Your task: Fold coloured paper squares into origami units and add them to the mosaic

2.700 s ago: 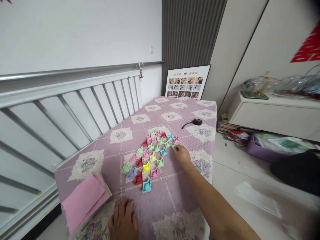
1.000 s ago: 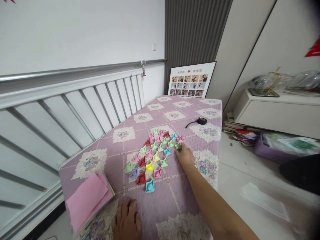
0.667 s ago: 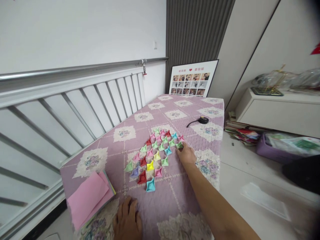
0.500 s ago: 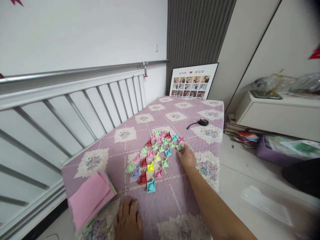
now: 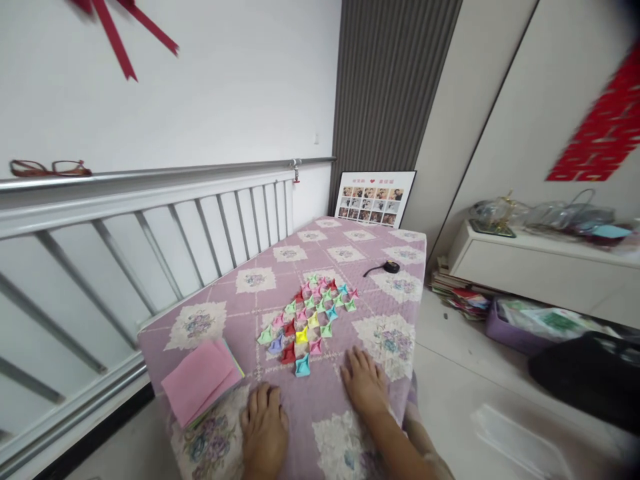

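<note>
On the table lies a patch of small folded paper pieces (image 5: 301, 335) in red, yellow, green, pink and blue, set out in slanting rows. My left hand (image 5: 265, 427) rests palm down on the cloth in front of them, fingers outstretched, holding nothing. To the right of the nearest light-blue paper piece (image 5: 303, 365), my right hand (image 5: 365, 383) lies flat on the cloth with its fingers a little apart, touching no paper. A stack of coloured paper (image 5: 200, 380), pink on top, sits left of my left hand.
A black tape measure (image 5: 391, 267) with a strap lies farther back on the purple flowered tablecloth (image 5: 345, 233). A white radiator (image 5: 225, 230) runs along the left side. At right stand a white cabinet (image 5: 540, 267) and a purple bin (image 5: 510, 330). A framed photo board (image 5: 373, 199) leans behind.
My right hand has drawn back from the far right edge of the paper pieces and now lies flat nearer me. My left hand stays on the cloth. The view has tilted up.
</note>
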A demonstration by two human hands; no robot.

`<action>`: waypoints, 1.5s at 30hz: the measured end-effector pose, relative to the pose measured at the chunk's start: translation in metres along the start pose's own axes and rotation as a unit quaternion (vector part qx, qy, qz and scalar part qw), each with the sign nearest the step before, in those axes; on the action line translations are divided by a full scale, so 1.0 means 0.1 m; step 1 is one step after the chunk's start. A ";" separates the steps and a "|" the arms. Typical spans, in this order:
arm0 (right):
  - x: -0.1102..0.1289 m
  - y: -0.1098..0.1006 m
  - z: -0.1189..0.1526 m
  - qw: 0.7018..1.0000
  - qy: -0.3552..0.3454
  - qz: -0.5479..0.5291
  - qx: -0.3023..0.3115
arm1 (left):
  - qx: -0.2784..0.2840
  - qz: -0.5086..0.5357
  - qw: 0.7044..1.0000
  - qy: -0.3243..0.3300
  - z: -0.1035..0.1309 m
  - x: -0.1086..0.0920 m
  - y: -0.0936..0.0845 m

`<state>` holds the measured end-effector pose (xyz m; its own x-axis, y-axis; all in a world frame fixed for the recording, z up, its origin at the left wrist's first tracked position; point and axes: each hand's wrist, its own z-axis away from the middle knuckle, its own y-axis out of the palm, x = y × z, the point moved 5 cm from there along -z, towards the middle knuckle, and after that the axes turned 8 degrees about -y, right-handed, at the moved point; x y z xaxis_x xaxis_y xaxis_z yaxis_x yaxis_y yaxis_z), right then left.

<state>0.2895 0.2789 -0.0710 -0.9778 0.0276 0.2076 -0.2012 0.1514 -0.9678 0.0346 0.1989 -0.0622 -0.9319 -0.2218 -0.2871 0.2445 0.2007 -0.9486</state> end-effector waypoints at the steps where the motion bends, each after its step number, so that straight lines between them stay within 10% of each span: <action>1: 0.07 0.01 0.16 1.000 -0.003 0.010 0.018 | -0.003 0.003 1.000 0.000 0.01 0.00 -0.02; 12: 0.79 0.08 1.45 0.990 -0.064 0.105 0.069 | 0.057 0.118 0.991 0.002 0.07 0.09 -0.22; 19: 0.81 0.04 1.43 0.988 -0.062 0.116 0.078 | 0.024 0.223 0.970 0.097 0.08 0.48 -0.49; 24: 0.84 0.02 1.43 0.987 -0.060 0.125 0.085 | -0.085 0.120 0.989 -0.029 -0.40 1.14 -0.98; 28: 0.84 0.01 1.44 0.988 -0.061 0.121 0.079 | -0.045 0.029 0.997 -0.051 -0.63 1.39 -1.00; 36: 0.84 0.02 1.43 0.988 -0.066 0.122 0.071 | 0.021 -0.007 0.999 -0.049 -0.65 1.51 -0.81; 45: 0.84 0.01 1.44 0.991 -0.073 0.098 0.054 | -0.001 -0.023 1.000 -0.014 -0.46 1.30 -1.10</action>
<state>0.1989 0.1387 -0.0753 -0.9951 -0.0985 -0.0020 -0.0031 0.0514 -0.9987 -0.1255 0.1921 0.0108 -0.9342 -0.2574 -0.2470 0.2009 0.1925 -0.9605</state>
